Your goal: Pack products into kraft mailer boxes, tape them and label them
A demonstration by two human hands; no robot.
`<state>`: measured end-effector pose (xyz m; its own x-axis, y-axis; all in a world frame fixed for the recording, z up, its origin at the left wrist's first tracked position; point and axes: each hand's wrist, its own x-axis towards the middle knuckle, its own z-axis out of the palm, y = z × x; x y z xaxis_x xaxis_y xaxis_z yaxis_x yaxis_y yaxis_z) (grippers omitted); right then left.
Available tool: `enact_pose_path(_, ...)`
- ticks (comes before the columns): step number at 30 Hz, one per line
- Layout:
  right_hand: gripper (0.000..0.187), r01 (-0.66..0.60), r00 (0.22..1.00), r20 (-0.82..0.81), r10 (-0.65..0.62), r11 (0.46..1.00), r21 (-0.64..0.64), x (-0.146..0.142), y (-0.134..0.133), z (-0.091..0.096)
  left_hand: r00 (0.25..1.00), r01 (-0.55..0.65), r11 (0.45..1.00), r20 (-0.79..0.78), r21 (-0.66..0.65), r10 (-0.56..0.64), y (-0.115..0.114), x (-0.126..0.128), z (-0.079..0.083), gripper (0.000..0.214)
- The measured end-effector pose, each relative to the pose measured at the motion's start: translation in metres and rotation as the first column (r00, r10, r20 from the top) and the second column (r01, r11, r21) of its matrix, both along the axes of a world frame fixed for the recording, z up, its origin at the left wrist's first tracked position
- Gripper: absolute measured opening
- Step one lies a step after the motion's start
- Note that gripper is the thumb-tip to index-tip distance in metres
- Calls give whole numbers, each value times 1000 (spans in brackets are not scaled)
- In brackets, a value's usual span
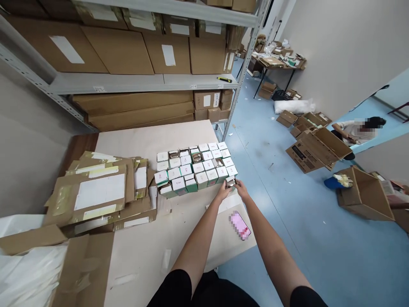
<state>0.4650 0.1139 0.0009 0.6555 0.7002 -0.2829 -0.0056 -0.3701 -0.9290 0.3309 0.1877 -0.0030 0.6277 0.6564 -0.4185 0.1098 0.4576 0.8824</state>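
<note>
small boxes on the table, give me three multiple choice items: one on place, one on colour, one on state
1. Where is the small box that both hands hold?
A. at the near right corner of the block of small boxes
B. on the shelf
C. on the floor

2. What colour is the floor?
A. red
B. light blue
C. black

3. How is the left hand?
A. resting flat on the table
B. in a pocket
C. closed in a grip on the small box, with the right hand

Key: 1 A, the box sits at that corner of the block. 2 B, the floor is pale blue. 3 C, both hands meet on the box.
</note>
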Motion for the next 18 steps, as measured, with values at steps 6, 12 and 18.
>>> enact_pose_path(6,44,49,999,13,-49,999,10,-45,-3,12,985,-165,983,57,77,161,-9,-25,13,67)
enact_pose_path(12,37,-73,997,-23,77,984,164,-117,-13,31,947,-313,931,-9,188,320,-34,-104,29,61)
enact_pose_path(18,34,-250,960,-87,267,954,164,-221,-39,32,858,-395,862,-209,317,470,-79,-213,48,57)
